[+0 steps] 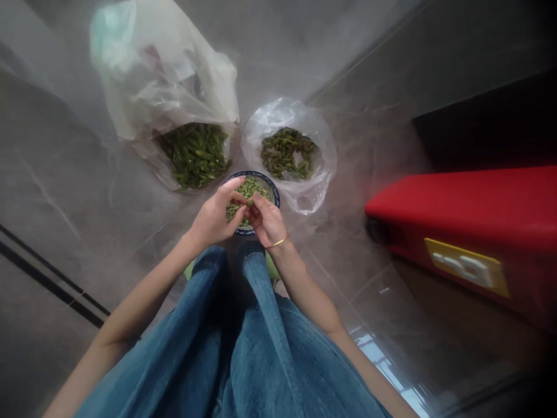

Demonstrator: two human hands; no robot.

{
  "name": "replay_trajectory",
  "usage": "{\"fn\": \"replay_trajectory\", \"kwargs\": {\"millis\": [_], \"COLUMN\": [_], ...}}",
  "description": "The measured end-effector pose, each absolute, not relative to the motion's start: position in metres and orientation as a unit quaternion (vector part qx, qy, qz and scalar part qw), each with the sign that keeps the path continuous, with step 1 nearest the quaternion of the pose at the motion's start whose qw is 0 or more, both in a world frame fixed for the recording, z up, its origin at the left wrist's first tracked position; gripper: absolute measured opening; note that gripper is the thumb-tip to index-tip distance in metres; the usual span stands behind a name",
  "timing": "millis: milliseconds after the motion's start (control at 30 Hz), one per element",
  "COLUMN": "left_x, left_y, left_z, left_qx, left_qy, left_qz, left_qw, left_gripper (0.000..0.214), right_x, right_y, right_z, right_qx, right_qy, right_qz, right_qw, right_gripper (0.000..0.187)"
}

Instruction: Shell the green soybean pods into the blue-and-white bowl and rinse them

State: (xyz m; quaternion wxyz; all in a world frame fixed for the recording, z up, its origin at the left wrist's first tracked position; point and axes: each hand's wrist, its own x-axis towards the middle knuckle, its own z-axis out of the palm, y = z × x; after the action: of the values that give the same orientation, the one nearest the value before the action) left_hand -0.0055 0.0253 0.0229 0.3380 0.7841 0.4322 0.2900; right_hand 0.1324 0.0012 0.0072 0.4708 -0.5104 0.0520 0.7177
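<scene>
Over a bowl with a dark blue patterned rim (277,194), my two hands come close together. A small green edamame bean (250,202) is pinched between the thumb and fingers of my right hand (268,223), which has a thin gold bangle at the wrist. My left hand (215,215) curves around the bowl's left side, its thumb and fingers apart, with fingertips close to the bean; whether they touch it is hard to see. Many shelled green beans (250,187) lie in the bowl, partly hidden by my hands.
Beyond the bowl at left, a large white plastic bag (174,75) holds green pods (198,154). Right of it, a clear plastic bag (322,174) contains darker pods or shells (289,148). A red case-like object (470,200) with a yellow label stands at right on the grey tiled floor (339,244).
</scene>
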Motion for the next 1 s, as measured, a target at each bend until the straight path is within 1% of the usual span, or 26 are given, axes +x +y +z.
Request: {"fn": "replay_trajectory", "kwargs": {"millis": [167,267,400,500,633,767,867,1000], "left_x": [0.001,0.006,0.010,0.010,0.008,0.006,0.006,0.007], "left_y": [0.017,0.014,0.013,0.014,0.014,0.015,0.014,0.012], "left_z": [0.028,0.029,0.027,0.025,0.025,0.027,0.029,0.032], "left_qx": [0.715,0.632,0.507,0.451,0.428,0.435,0.465,0.524], "left_qy": [0.509,0.552,0.557,0.565,0.569,0.567,0.575,0.591], "left_qz": [0.304,0.318,0.345,0.344,0.335,0.327,0.323,0.309], "left_qw": [0.371,0.441,0.560,0.599,0.617,0.619,0.591,0.530], "left_gripper": [0.054,0.057,0.055,0.056,0.059,0.060,0.056,0.044], "right_x": [0.128,0.125,0.122,0.119,0.118,0.118,0.118,0.117], "right_y": [-0.001,-0.002,-0.002,-0.003,-0.003,-0.003,-0.002,-0.002], "right_z": [0.005,0.003,0.001,0.003,0.004,0.005,0.006,0.008], "right_qx": [-0.512,-0.513,-0.521,-0.539,-0.566,-0.563,-0.567,-0.561], "right_qy": [0.038,0.007,-0.011,-0.021,-0.047,-0.057,-0.058,-0.042], "right_qz": [0.695,0.681,0.659,0.642,0.627,0.628,0.632,0.646], "right_qw": [0.504,0.523,0.543,0.545,0.532,0.534,0.526,0.517], "right_gripper": [0.032,0.033,0.037,0.039,0.043,0.044,0.043,0.043]}}
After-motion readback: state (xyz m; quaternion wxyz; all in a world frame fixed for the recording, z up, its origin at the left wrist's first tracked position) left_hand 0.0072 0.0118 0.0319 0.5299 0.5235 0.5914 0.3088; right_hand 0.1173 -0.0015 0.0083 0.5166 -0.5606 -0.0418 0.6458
